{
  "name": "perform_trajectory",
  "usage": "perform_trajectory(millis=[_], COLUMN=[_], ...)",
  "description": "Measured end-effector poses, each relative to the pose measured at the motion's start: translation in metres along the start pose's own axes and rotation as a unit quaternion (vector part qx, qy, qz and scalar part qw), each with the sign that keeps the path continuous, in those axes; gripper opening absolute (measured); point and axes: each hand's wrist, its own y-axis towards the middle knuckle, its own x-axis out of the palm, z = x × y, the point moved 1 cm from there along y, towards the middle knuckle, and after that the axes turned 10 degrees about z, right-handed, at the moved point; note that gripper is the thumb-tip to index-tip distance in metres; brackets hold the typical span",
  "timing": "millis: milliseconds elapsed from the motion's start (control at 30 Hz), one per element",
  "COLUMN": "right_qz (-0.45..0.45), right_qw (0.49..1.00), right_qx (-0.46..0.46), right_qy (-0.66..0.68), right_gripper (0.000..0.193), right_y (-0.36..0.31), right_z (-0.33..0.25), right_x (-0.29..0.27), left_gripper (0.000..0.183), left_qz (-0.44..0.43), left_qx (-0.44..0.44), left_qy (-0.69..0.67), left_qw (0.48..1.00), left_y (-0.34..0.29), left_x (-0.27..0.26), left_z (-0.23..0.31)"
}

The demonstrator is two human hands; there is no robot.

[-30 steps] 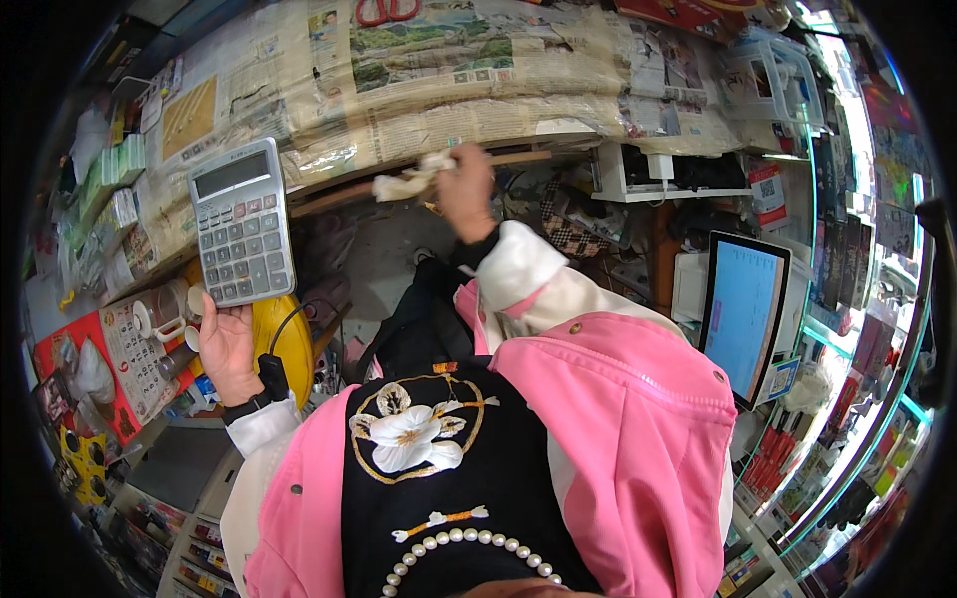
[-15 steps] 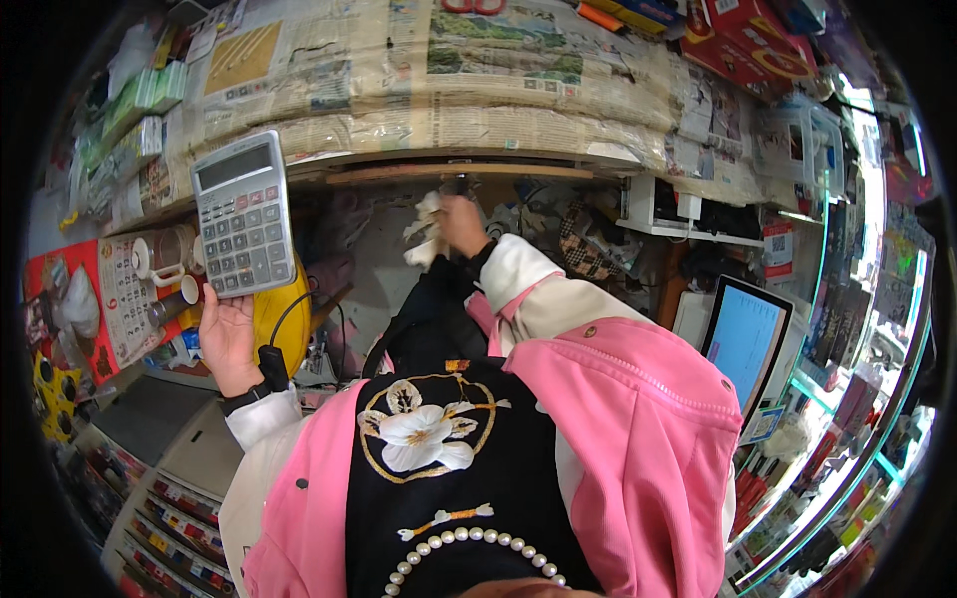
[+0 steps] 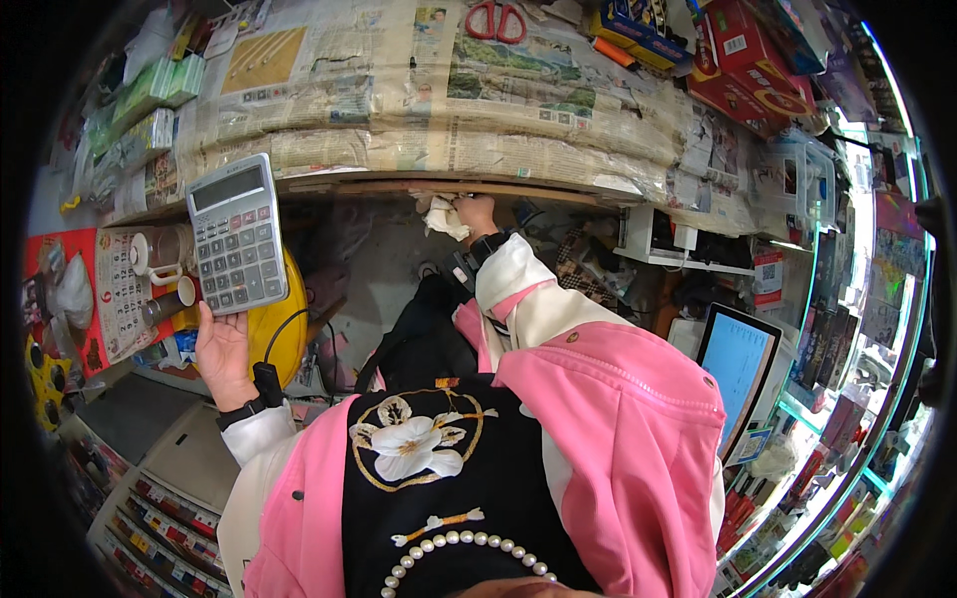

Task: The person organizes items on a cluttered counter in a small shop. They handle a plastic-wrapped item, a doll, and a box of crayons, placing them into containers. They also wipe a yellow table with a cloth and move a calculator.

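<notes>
A large silver-grey calculator (image 3: pixel 235 234) is held up at the left by my left hand (image 3: pixel 225 349). The thumb shows at its lower corner, while the other fingers go behind its lower edge. Ahead, close under the front edge of the newspaper-covered counter (image 3: pixel 399 149), my right hand (image 3: pixel 477 214) is closed on a crumpled whitish cloth (image 3: pixel 446 220). Part of the cloth hangs out to the left of the fingers. Its upper end meets the wooden edge (image 3: pixel 399 186) of the counter.
Red-handled scissors (image 3: pixel 495 22) lie on the counter, with a red box (image 3: pixel 753 70) at the far right. Below the calculator are a yellow round seat (image 3: pixel 289 339) and a white mug (image 3: pixel 150 261). A lit screen (image 3: pixel 736 369) stands at right, beside a white shelf (image 3: pixel 678 254).
My right hand has moved slightly right with the cloth, nearer to the counter's edge. The calculator sits a little lower in view, and more of the counter shows.
</notes>
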Motion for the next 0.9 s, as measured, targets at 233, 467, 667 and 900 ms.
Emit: perform_trajectory(millis=[233,467,667,900], right_qz=[-0.25,-0.205,-0.154,-0.08], right_qw=[0.835,0.944,0.943,0.954], right_qx=[-0.401,0.239,0.229,0.214], right_qy=[-0.281,0.096,0.186,0.196], right_gripper=[0.028,0.018,0.019,0.016], right_y=[0.025,0.001,-0.024,-0.034], right_z=[-0.03,-0.046,-0.019,-0.023], right_x=[-0.047,-0.12,-0.175,-0.212], left_gripper=[0.036,0.036,0.031,0.03], left_qz=[-0.027,-0.085,-0.07,-0.043], left_qx=[-0.052,-0.065,-0.082,-0.097], left_qy=[0.014,0.034,0.025,0.015], left_qw=[0.998,0.994,0.994,0.994], left_y=[0.022,0.098,0.184,0.273], left_x=[0.018,0.11,0.222,0.278], left_z=[-0.017,-0.035,-0.05,-0.082])
